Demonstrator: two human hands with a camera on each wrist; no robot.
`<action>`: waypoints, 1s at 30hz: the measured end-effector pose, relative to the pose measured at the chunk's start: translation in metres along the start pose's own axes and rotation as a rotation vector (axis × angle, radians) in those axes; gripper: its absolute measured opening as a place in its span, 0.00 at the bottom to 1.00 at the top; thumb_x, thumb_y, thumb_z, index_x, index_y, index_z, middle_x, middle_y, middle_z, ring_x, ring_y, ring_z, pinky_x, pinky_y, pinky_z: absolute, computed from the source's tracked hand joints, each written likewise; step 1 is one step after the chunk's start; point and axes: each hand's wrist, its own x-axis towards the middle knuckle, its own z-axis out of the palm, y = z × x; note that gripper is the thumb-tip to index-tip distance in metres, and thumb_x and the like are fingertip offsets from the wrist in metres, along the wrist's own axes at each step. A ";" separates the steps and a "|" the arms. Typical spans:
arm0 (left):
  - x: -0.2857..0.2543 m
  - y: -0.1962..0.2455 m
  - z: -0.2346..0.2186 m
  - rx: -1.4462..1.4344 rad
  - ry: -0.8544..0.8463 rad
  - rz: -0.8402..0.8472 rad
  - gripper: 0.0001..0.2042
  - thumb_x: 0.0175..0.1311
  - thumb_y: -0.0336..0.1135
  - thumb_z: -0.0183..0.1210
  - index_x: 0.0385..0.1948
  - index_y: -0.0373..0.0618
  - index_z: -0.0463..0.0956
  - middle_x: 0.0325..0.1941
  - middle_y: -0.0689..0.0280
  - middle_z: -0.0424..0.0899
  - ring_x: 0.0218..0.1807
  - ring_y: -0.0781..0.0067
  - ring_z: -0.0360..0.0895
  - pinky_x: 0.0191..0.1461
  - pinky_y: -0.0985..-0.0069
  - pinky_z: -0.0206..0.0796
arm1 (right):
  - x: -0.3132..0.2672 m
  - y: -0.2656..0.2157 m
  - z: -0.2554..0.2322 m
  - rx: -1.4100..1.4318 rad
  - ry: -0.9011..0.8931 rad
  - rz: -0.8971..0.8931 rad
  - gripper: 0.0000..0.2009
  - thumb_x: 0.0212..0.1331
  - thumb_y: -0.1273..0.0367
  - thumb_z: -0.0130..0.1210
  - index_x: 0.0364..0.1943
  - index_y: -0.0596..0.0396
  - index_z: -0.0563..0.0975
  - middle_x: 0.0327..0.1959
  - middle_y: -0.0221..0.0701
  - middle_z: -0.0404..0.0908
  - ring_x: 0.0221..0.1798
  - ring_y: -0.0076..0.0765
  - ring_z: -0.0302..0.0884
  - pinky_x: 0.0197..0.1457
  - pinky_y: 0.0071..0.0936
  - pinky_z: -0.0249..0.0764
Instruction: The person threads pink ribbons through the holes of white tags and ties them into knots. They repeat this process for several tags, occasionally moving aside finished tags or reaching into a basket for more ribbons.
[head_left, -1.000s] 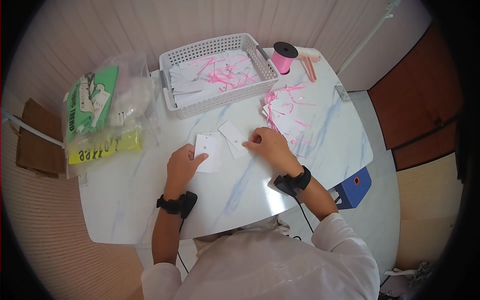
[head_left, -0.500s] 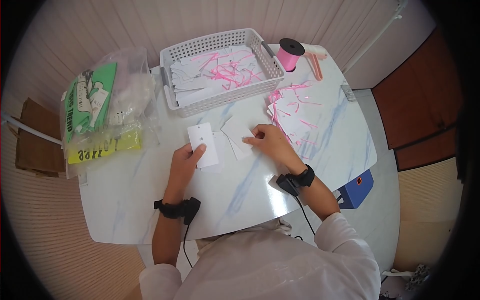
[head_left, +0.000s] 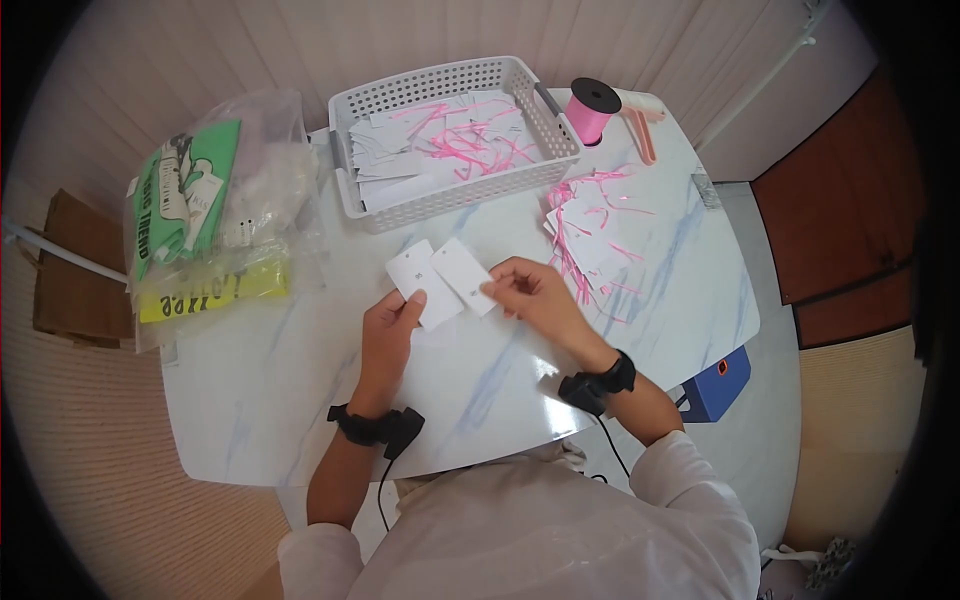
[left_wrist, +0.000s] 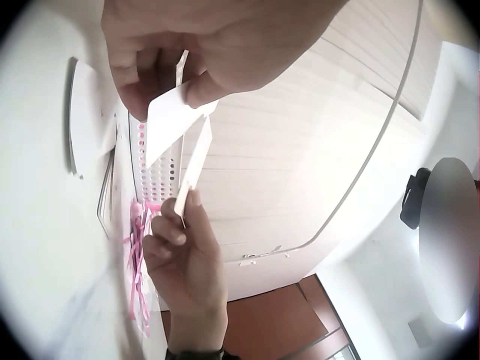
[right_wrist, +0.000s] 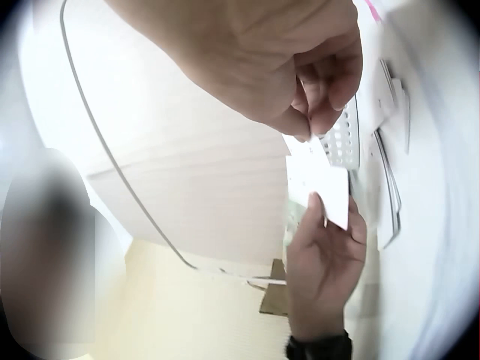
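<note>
My left hand [head_left: 388,335] grips a white rectangular tag [head_left: 422,288] between thumb and fingers, its small printed mark facing up. Another white tag [head_left: 462,272] is pinched by the thumb and fingertips of my right hand [head_left: 540,302]. Both tags are raised above the table, and their edges overlap in the head view. Seen from the left wrist, the right-hand tag [left_wrist: 196,165] stands nearly edge-on beside the left-hand tag [left_wrist: 171,124]. More white tags [right_wrist: 388,187] lie on the table below the hands, mostly hidden in the head view.
Behind the hands stands a white perforated basket [head_left: 400,215] holding tags and pink ribbons. Ribboned tags [head_left: 590,240] lie to the right, near a pink ribbon spool [head_left: 588,112] and a pink-handled tool [head_left: 642,138]. Plastic bags [head_left: 225,200] sit at the left on the marbled table [head_left: 270,400].
My left hand has moved right with its tag, now tilted toward the other one. My right hand has raised its tag from the table and brought it beside the left-hand tag.
</note>
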 end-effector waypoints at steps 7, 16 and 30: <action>-0.010 0.009 0.013 -0.001 -0.039 -0.055 0.11 0.66 0.32 0.54 0.44 0.34 0.78 0.36 0.65 0.83 0.34 0.83 0.77 0.39 0.83 0.68 | -0.010 0.005 0.024 -0.362 0.056 -0.154 0.11 0.56 0.66 0.62 0.36 0.55 0.74 0.18 0.25 0.74 0.20 0.21 0.71 0.25 0.21 0.66; -0.013 0.003 0.011 0.070 -0.113 -0.028 0.12 0.66 0.30 0.54 0.45 0.32 0.77 0.36 0.65 0.83 0.37 0.84 0.76 0.40 0.84 0.68 | -0.007 -0.001 0.015 -0.209 0.060 -0.197 0.08 0.59 0.67 0.60 0.34 0.57 0.78 0.18 0.23 0.73 0.22 0.15 0.65 0.26 0.17 0.63; -0.020 0.002 0.025 0.197 -0.043 0.170 0.10 0.68 0.33 0.53 0.41 0.34 0.77 0.30 0.69 0.81 0.32 0.87 0.74 0.38 0.84 0.67 | -0.012 0.000 0.017 -0.065 -0.041 -0.072 0.09 0.61 0.67 0.58 0.30 0.58 0.78 0.17 0.16 0.66 0.22 0.10 0.56 0.24 0.16 0.55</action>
